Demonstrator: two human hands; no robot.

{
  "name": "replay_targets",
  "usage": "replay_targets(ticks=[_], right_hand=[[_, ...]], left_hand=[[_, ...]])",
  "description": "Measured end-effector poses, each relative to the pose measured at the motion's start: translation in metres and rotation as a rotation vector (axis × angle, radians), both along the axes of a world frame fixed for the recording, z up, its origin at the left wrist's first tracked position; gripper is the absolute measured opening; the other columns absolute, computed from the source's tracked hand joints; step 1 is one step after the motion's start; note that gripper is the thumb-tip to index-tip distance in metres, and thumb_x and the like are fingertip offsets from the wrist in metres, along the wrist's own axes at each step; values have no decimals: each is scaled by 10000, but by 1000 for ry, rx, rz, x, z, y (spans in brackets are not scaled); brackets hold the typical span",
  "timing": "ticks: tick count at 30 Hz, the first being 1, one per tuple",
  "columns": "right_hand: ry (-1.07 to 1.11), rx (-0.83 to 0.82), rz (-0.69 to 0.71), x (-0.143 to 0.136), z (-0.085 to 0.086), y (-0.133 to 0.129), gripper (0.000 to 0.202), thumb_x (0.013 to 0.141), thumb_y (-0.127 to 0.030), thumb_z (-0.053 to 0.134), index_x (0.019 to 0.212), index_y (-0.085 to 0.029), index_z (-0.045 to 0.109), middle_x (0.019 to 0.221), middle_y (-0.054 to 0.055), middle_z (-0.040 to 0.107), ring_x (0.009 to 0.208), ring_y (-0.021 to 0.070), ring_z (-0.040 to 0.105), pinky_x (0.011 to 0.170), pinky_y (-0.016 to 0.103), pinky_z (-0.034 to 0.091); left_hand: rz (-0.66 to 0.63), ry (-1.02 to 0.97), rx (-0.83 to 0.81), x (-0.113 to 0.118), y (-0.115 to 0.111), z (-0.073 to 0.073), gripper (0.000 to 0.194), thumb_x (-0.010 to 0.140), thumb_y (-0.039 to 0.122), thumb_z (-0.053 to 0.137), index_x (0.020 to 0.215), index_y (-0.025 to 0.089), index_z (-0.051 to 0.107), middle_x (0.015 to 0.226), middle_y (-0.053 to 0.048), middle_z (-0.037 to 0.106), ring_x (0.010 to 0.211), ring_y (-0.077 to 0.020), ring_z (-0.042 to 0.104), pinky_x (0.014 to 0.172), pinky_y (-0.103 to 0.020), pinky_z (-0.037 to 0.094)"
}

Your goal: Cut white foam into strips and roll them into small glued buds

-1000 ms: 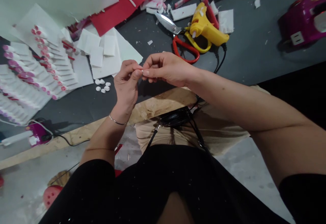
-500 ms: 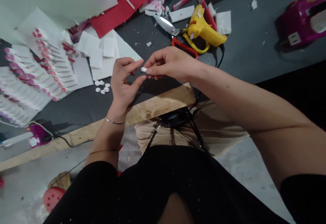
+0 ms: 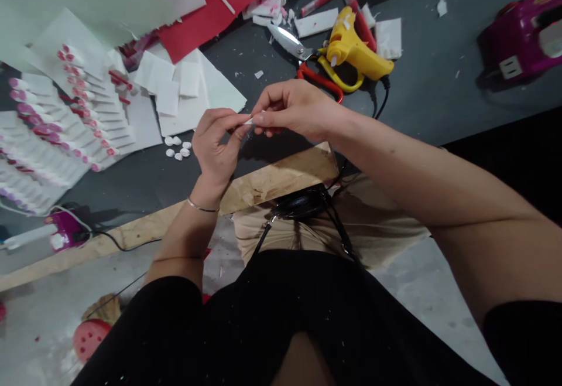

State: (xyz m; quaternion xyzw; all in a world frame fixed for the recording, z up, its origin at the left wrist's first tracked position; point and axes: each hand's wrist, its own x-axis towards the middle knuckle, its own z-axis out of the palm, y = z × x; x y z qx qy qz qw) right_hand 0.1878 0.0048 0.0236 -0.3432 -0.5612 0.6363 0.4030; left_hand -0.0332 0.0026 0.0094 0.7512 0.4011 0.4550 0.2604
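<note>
Between the fingertips of both hands is a small white piece [image 3: 249, 121], mostly covered by the fingers. My left hand [image 3: 219, 140] pinches its left end with thumb and forefinger. Thumb and fingers of my right hand [image 3: 292, 108] close on its right end. Both hands are just above the dark table, near its wooden front edge. Several small white pellets [image 3: 178, 153] lie on the table left of my left hand. Behind them are stacked white squares [image 3: 167, 98].
Beyond my right hand lie scissors [image 3: 290, 43] and a yellow glue gun [image 3: 351, 46] with a black cord. Rows of pink-tipped white sticks [image 3: 83, 108] cover the left side. A purple device [image 3: 518, 40] stands at the right. Red paper [image 3: 188, 28] lies at the back.
My left thumb and forefinger have closed from an open spread onto the white piece. My right hand keeps its pinch. The view has shifted slightly.
</note>
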Motion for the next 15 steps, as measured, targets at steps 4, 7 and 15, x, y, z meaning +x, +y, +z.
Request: replay_targets(ticks=[4,7,15], right_hand=[[-29,148,-68,-1,-2,-2,241,941,-346,860,939,-175,690,808,-8,740,675,76,649,631,185,529],[-105,258,-106,-1,0,-4,279,950,-430,844,961,-190,700,832,-7,729,746,104,663,690,215,551],[-181,430,-127,-1,4,-9,397,993,-561,758,1001,-165,740,924,34,743,870,149,663,774,263,559]], left_hand=[[1,-85,56,8,-3,5,152,959,467,808,933,320,840,885,-2,717,784,-137,664,746,-321,545],[13,-143,-11,11,-2,2,209,939,516,818,892,313,823,859,-6,720,821,-153,684,744,-327,546],[-4,-341,-245,12,4,-12,389,839,655,861,823,277,771,810,0,684,751,-140,642,667,-306,525]])
